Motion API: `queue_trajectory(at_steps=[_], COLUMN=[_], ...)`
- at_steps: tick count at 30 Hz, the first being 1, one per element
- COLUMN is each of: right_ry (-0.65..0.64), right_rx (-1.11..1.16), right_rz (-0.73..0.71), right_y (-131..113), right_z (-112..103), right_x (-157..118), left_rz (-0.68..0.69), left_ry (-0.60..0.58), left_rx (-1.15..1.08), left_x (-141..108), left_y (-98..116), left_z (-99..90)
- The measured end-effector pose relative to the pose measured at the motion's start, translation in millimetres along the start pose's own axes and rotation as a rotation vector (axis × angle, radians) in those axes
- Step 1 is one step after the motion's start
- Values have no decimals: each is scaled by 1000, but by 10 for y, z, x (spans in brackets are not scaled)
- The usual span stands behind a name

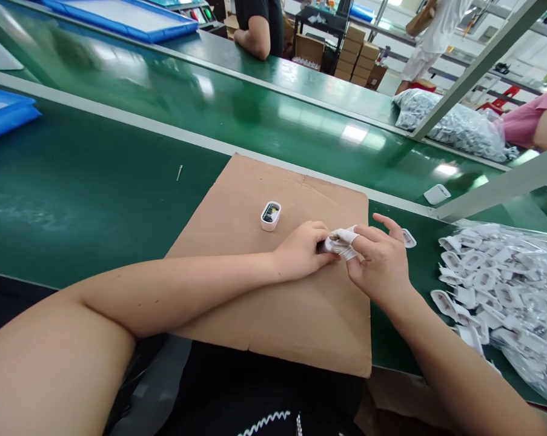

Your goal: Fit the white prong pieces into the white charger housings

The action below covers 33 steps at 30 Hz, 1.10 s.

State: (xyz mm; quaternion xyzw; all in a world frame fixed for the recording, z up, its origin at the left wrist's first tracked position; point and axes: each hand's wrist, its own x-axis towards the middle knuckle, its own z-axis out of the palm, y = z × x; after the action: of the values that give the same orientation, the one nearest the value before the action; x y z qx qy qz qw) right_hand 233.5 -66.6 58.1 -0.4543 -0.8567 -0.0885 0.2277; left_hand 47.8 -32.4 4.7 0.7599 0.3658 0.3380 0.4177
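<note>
Over the right part of a brown cardboard sheet, my left hand is closed around a small white housing, mostly hidden by the fingers. My right hand wears white finger covers on its thumb and index finger and pinches the other end of that housing, with the little finger stretched out. Left of the hands, an oval white housing with dark parts inside stands on the cardboard. Just beyond my right hand, a white oval piece lies on the green table.
White caps spill from a clear plastic bag at the right. A white housing sits on the green belt. Blue trays are at left. Slanted metal posts stand at right. Other people are across the line.
</note>
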Motion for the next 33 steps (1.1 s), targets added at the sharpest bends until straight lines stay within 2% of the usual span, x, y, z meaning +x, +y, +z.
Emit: queue_trajectory(at_steps=[8,12,15,17,19,22,25,29,33], right_ry=[46,85,70,74,80,-25,-183,-199,-105], right_rx=[47,211,431,429,206,-150,-168,-84,65], right_rz=[89,156,280,365,431,532,631,606,629], right_y=[-24,-20,112,315,596,1036,1300,1276,1074], right_z=[80,153,136,95,67,100,169,170,125], right_x=[-52,-89,-86,-112,-192,-376,-493,-414,-261], left_rz=[-11,3,28,47,14,-170,-279,-256,-417], left_ry=[11,30,4,-53,-100,-108,-5,182,179], left_rx=[-4,-38,144,272,332,320,434,716,704], left_x=[-8,-70,-76,12,208,687,1232,1736,1896], left_y=[20,44,103,173,242,258,113,-202,-396], left_z=[-2,33,4,-61,-154,-308,-444,-608,-800])
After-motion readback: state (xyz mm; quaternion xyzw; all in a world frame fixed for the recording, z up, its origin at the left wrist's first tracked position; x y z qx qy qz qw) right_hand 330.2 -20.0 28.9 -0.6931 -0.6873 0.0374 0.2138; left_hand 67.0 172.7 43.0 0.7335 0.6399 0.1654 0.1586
